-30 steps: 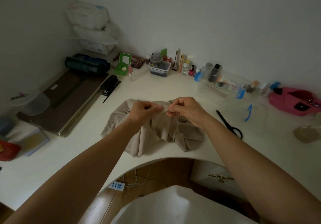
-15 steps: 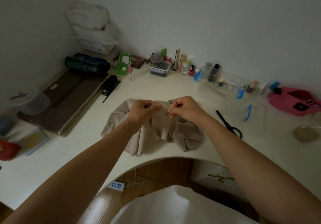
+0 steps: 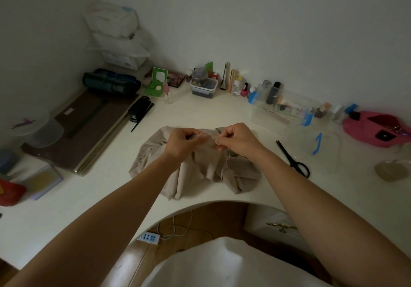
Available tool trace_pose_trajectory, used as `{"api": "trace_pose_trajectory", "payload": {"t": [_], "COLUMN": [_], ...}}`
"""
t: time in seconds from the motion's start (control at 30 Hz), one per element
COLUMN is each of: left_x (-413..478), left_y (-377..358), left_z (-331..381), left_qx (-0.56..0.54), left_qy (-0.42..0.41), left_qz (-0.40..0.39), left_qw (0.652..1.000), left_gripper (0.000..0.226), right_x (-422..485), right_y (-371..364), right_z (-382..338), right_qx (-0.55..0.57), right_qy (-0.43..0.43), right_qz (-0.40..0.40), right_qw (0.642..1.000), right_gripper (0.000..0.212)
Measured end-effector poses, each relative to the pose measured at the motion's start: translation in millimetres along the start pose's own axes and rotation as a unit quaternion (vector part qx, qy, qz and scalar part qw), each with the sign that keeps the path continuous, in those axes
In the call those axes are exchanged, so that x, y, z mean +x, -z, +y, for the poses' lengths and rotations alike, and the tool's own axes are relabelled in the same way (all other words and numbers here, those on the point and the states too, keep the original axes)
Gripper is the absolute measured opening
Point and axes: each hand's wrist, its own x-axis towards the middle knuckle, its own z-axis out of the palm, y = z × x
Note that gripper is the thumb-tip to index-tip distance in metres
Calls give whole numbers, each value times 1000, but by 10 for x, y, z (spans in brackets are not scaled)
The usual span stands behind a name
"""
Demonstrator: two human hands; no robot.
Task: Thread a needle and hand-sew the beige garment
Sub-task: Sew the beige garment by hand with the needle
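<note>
The beige garment (image 3: 200,171) lies bunched on the white desk (image 3: 93,195) near its curved front edge. My left hand (image 3: 183,142) pinches a raised fold of the fabric with curled fingers. Just to its right, my right hand (image 3: 235,138) pinches a thin needle (image 3: 212,138) at the fold, fingertips almost touching the left hand. A pale thread (image 3: 227,155) hangs from my right hand down onto the cloth. The needle is barely visible in the dim light.
Black scissors (image 3: 293,160) lie right of the garment. A clear box with blue clips (image 3: 282,111), bottles (image 3: 238,87) and a pink pouch (image 3: 375,128) line the back wall. A brown board (image 3: 84,128) and black stapler (image 3: 139,109) sit at left.
Both hands stay on the fold. My right hand has drawn slightly away to the right, opening a small gap between the fingertips.
</note>
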Motion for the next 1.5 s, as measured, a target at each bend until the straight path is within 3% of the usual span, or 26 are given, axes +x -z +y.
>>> {"api": "trace_pose_trajectory", "payload": {"t": [1.5], "left_x": [47], "left_y": [2], "left_z": [62], "left_qx": [16], "left_qy": [36], "left_qz": [-30], "left_qw": [999], "left_gripper": [22], "right_x": [93], "right_y": [115], "right_z": [44], "right_qx": [23], "right_qy": [80], "right_qz": [-62], "right_qw": [995], "right_gripper": [9]}}
